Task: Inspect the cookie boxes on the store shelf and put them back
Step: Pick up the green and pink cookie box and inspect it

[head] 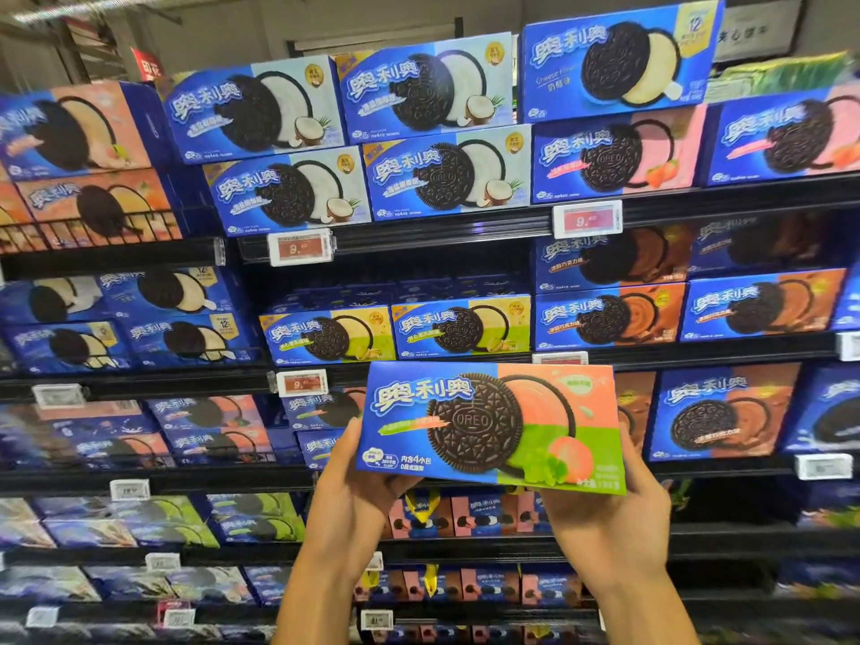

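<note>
A rectangular cardboard cookie box, blue at the left and peach and green at the right, is held up with its front toward the camera. Its lower left corner is gripped by the left hand, its lower right edge by the right hand. Behind it, black store shelves are packed with blue cookie boxes and white-framed price tags.

1. Peach Oreo box: blue left half, orange and green right half, printed with a dark cookie and a peach; closed, front facing the camera, tilted slightly down to the right, held in front of the shelf.
2. Coconut Oreo boxes: four stacked two by two on the top shelf.
</note>
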A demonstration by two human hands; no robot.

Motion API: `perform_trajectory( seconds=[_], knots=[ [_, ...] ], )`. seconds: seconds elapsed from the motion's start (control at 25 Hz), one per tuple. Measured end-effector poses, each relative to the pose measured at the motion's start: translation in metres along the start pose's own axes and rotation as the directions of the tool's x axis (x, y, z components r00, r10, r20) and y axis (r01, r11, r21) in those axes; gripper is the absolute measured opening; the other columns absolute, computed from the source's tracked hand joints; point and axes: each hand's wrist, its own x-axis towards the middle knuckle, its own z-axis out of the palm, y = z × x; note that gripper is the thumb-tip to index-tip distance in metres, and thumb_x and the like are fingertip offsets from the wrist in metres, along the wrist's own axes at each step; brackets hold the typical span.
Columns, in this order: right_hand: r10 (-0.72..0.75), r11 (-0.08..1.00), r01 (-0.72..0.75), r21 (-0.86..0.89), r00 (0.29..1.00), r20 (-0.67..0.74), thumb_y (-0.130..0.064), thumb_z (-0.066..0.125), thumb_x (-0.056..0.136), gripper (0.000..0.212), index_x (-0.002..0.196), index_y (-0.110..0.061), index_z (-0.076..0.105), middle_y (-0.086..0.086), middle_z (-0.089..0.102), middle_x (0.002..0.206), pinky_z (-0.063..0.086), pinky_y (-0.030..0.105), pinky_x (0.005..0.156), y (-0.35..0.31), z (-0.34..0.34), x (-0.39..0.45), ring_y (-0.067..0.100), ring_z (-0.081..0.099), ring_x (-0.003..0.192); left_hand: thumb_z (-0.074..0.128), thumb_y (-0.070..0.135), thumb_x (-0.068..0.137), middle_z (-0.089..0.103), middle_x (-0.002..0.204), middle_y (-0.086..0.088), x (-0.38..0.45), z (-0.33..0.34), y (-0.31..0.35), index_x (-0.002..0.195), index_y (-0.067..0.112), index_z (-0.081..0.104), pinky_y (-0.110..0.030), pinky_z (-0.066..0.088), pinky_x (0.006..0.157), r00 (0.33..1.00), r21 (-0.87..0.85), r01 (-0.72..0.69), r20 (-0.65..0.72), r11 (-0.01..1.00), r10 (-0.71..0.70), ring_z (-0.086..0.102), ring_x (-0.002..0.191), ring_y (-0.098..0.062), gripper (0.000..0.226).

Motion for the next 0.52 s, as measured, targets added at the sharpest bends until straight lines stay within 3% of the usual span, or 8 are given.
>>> perform_trajectory(
  seconds=[0.12,0.28,0.4,0.52],
  knots=[
    [-0.012,1.0,0.013,0.011,1.0,-0.004,-0.049,0.08,0.068,0.055,0.115,-0.02,0.077,0.007,0.074,0.119,0.062,0.037,0.08,-0.0004,-0.0004,0.0007,0.022,0.074,0.099,0.089,0.046,0.064,0.072,0.118,-0.009,-0.0008,0.0026,0.0019,0.111,0.021,0.076,-0.039,0.06,0.072,0.999,0.028,-0.022,0.028,0.999,0.021,0.072,0.098,-0.022,0.054],
    [-0.132,0.989,0.128,-0.077,0.99,-0.047,-0.046,0.052,0.093,0.042,0.122,-0.023,0.072,0.007,0.072,0.123,0.062,0.034,0.078,-0.0016,0.0027,0.0034,0.02,0.072,0.101,0.076,0.036,0.077,0.073,0.116,-0.007,-0.0008,0.0051,0.0015,0.109,0.021,0.076,-0.038,0.06,0.07,0.996,0.037,-0.092,0.009,0.995,0.092,0.072,0.097,-0.02,0.036],
    [-0.223,0.952,0.203,-0.229,0.972,-0.067,-0.042,0.049,0.096,0.04,0.13,-0.026,0.064,0.003,0.071,0.122,0.059,0.032,0.078,-0.0054,0.0023,0.0047,0.016,0.069,0.098,0.086,0.043,0.068,0.071,0.121,-0.006,-0.0007,0.0069,0.0063,0.116,0.022,0.073,-0.04,0.06,0.075,0.989,0.039,-0.143,0.037,0.989,0.142,0.071,0.103,-0.021,0.055],
    [-0.241,0.935,0.223,-0.274,0.97,-0.032,-0.04,0.047,0.097,0.047,0.139,-0.021,0.056,0.004,0.071,0.123,0.057,0.035,0.081,-0.0054,0.0024,0.0033,0.018,0.069,0.104,0.086,0.045,0.068,0.068,0.126,-0.008,-0.0004,0.0065,0.009,0.123,0.02,0.068,-0.039,0.059,0.076,0.987,0.029,-0.163,0.016,0.986,0.163,0.069,0.105,-0.022,0.064]
  ],
)
